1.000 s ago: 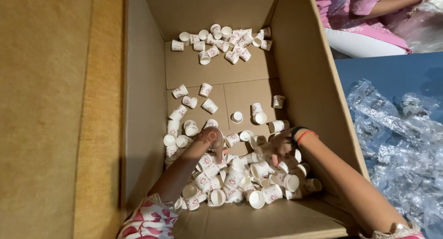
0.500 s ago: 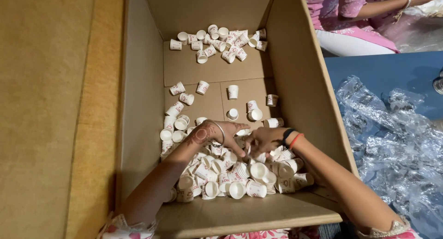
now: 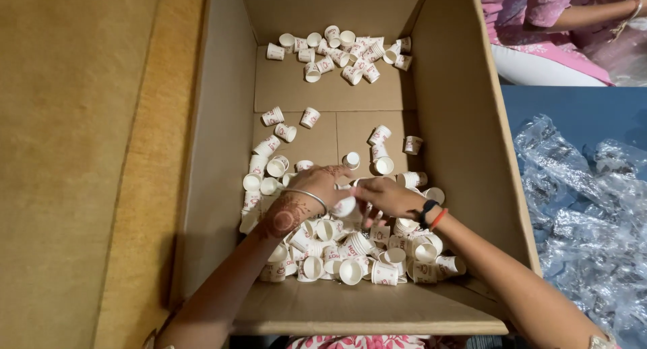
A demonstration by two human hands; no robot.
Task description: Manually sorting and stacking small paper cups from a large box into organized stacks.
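Mid-gather in cardboard box [image 3: 222,153]: left hand [image 3: 322,186] closed round a small paper cup [image 3: 345,206], right hand [image 3: 389,197] pinching it; next, nest squarely.

box [image 3: 216,153]: on floor, open upward
cups [image 3: 337,52]: inside box, one cluster at far wall, heap at near end
plastic wrap [image 3: 586,207]: right of box
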